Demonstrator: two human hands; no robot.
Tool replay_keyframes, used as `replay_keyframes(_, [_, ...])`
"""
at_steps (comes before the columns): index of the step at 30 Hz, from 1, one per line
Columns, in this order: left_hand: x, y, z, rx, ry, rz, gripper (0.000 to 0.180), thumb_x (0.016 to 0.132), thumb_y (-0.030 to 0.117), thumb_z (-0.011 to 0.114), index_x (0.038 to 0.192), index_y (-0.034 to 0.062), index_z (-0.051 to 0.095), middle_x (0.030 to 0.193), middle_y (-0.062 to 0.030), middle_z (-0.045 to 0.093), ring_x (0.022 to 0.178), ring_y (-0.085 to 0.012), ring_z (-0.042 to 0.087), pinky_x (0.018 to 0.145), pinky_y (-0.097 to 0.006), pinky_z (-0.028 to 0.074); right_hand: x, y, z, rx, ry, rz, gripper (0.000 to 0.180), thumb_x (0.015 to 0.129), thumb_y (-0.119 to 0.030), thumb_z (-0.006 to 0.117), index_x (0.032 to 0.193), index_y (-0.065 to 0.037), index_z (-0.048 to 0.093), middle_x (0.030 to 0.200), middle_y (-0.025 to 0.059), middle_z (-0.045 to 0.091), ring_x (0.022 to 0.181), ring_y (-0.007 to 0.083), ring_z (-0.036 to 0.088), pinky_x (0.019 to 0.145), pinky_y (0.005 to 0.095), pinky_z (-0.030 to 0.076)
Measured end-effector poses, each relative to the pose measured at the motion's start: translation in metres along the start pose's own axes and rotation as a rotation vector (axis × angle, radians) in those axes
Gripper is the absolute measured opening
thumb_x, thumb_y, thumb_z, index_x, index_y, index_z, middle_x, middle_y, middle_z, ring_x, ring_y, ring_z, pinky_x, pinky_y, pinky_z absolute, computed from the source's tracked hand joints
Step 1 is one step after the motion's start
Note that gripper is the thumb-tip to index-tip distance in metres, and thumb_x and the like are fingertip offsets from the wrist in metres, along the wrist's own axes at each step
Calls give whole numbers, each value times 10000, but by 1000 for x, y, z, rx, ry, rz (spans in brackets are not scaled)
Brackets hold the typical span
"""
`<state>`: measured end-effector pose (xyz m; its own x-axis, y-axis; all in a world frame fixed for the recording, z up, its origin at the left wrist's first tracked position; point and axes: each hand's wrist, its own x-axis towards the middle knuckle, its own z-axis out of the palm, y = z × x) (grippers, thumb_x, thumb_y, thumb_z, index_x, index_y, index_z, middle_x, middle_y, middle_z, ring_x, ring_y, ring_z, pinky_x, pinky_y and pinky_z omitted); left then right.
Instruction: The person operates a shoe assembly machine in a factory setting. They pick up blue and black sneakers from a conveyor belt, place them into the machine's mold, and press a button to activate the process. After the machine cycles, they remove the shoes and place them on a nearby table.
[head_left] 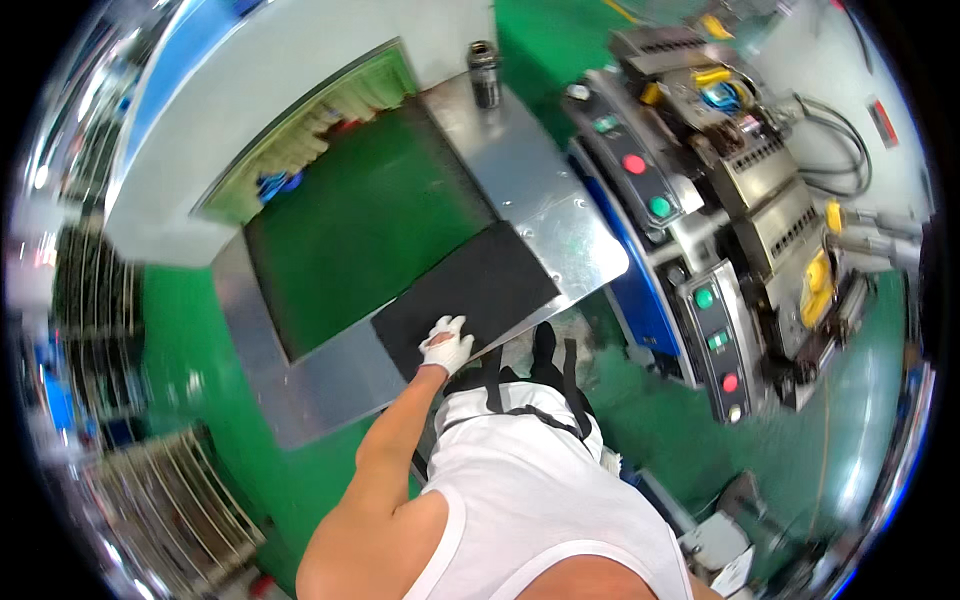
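Observation:
My left hand (446, 345), in a white glove, lies with fingers spread on the near corner of a black rectangular sheet (475, 285). The sheet rests flat on a shiny metal table (540, 190), at its front edge and next to a green conveyor belt (360, 230). My bare left arm reaches forward from the lower left of the picture. I cannot tell whether the thumb is hooked under the sheet's edge. My right hand is out of sight.
A dark metal cylinder (484, 72) stands at the table's far end. A blue and grey machine (740, 180) with red and green buttons (646, 185) stands to the right. A wire rack (170, 490) sits on the green floor at lower left.

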<state>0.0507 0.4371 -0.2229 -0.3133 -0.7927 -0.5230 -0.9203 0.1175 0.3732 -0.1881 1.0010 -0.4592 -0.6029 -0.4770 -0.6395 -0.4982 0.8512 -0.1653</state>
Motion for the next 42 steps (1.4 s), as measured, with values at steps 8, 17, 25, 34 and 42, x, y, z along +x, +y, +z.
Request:
replay_keyframes(8, [-50,-33,19,-286,153,-319,569,934,412,633,1453,191,558,1514,-136,511,1401,-358,495,1140,-561,372,97,-70,-156,1263,-185,140,199,1014,-271,627,1068,-84,669,963,81,678,893,242,635,823,389,536])
replay_keyframes(17, [-220,-38,123,-694,184,-955,641,943,513,563,1427,92,582,1427,-202,606,1322,-384,575,1122,-456,436,225,-166,-305,832,-822,11,119,987,-234,683,1016,-126,643,817,23,642,682,190,646,588,337,571])
replay_keyframes(25, [-285,43,315,-1238,136,-1390,665,1052,594,390,1328,58,671,1301,-218,679,1162,-301,676,951,-430,550,229,-303,-356,475,-611,-83,281,975,-255,710,1167,-73,615,979,85,663,835,254,676,717,433,616])
replay_keyframes(34, [-263,60,362,-1533,507,-995,258,1001,215,602,1164,35,689,981,-148,738,761,-253,707,624,-435,581,210,-412,-371,71,-726,-413,152,972,-173,685,1092,-93,636,926,39,673,743,174,646,632,300,540])
replay_keyframes(42, [-371,44,469,-2777,1607,-579,195,994,145,566,802,123,588,706,-58,583,597,-248,603,555,-419,559,100,-510,-328,112,-584,-349,130,965,-136,692,1069,-75,645,909,41,687,795,163,668,666,293,533])
